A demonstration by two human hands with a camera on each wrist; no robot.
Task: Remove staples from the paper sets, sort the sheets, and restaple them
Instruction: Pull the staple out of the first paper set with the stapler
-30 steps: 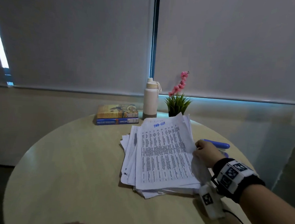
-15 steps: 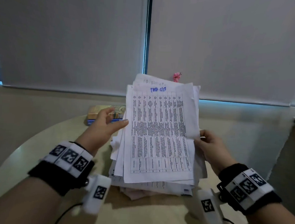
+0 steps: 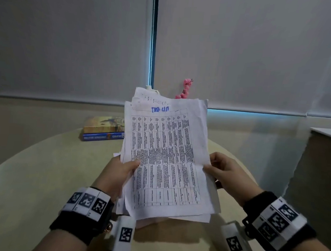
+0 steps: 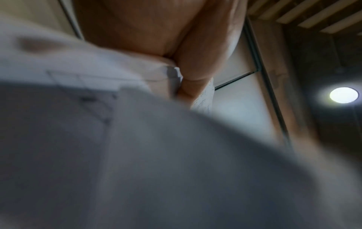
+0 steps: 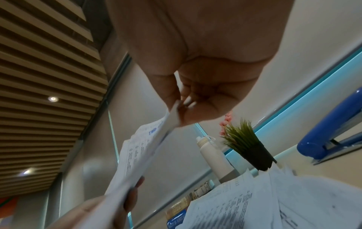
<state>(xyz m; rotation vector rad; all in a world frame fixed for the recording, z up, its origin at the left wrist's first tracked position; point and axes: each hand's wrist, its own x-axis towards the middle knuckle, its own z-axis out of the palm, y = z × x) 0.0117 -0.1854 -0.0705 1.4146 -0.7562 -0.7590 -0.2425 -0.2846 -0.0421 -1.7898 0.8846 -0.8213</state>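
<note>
I hold a thick stack of printed paper sets (image 3: 165, 159) tilted upright above the round table (image 3: 44, 177); the top sheet bears a table of text and blue handwriting. My left hand (image 3: 121, 169) grips the stack's left edge, thumb on the front. My right hand (image 3: 221, 171) pinches the right edge. In the right wrist view the paper sets (image 5: 141, 155) run from my right hand (image 5: 180, 108) down to the left hand's thumb (image 5: 133, 193), and more sheets (image 5: 264, 201) lie below. A blue stapler (image 5: 329, 139) rests on the table to the right. The left wrist view is blurred paper (image 4: 137, 155).
Two stacked books (image 3: 103, 129) lie at the back left of the table. A white bottle (image 5: 213, 155) and a potted plant with pink flowers (image 5: 246, 145) stand at the back, mostly hidden behind the stack in the head view. A cabinet edge (image 3: 323, 151) is at the right.
The stack lay flat on the table under my right hand; it has been lifted upright, and my left hand has come in and taken hold of its left edge.
</note>
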